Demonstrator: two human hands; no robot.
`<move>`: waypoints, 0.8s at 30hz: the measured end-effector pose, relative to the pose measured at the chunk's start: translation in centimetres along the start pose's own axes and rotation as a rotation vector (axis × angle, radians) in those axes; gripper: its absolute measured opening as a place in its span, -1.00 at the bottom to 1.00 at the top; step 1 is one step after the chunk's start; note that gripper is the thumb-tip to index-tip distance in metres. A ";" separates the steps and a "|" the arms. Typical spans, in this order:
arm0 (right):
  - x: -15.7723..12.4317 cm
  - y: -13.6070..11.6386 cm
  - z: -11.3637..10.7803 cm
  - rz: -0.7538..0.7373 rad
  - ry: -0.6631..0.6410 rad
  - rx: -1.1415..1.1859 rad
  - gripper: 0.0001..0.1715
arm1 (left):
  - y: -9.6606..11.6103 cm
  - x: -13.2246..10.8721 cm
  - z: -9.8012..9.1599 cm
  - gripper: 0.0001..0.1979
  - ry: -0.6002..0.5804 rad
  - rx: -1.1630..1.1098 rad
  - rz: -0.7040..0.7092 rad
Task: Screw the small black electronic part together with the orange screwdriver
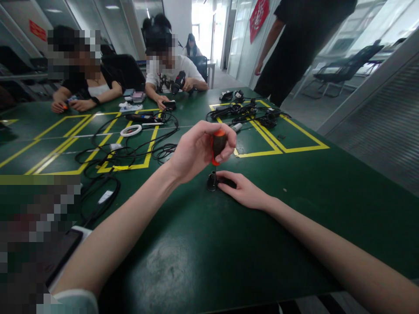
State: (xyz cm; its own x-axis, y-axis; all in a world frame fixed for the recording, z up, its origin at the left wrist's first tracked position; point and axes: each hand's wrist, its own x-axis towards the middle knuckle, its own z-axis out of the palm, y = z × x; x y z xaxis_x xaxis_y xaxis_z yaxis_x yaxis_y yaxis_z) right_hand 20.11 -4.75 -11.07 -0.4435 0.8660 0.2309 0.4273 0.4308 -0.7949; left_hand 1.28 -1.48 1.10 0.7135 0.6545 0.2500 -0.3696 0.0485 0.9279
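Observation:
My left hand [196,150] is wrapped round the orange and black handle of a screwdriver [218,144], held upright with its tip down on a small black part [212,182] on the green table [294,209]. My right hand [244,189] lies on the table beside that part, its fingers pressed onto the black piece and steadying it. The screwdriver's shaft is mostly hidden between my hands.
Yellow tape rectangles [288,148] mark the tabletop. Tangled black cables [111,155] and a white ring [131,130] lie to the left, more cables and devices [248,113] at the back. Two seated people [170,72] work at the far side; another person stands at the right [294,48]. A dark phone [62,248] lies near left.

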 end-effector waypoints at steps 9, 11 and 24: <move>0.0 0.0 0.1 -0.006 0.009 0.012 -0.62 | 0.1 -0.1 0.6 -0.81 0.027 -0.009 -0.009; 0.0 0.0 0.1 -0.006 0.008 0.007 -0.61 | 0.2 -0.1 0.6 -0.81 0.016 -0.004 -0.015; 0.0 -0.2 0.0 0.007 0.008 0.004 -0.61 | 0.0 -0.1 0.3 -0.76 0.021 0.019 -0.014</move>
State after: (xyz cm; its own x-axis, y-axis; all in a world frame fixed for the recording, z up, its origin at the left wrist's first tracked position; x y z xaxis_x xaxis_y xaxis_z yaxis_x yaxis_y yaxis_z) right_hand 20.02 -4.86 -10.90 -0.4347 0.8708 0.2299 0.4274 0.4242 -0.7984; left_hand 1.36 -1.75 1.14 0.7056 0.6697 0.2317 -0.3487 0.0435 0.9362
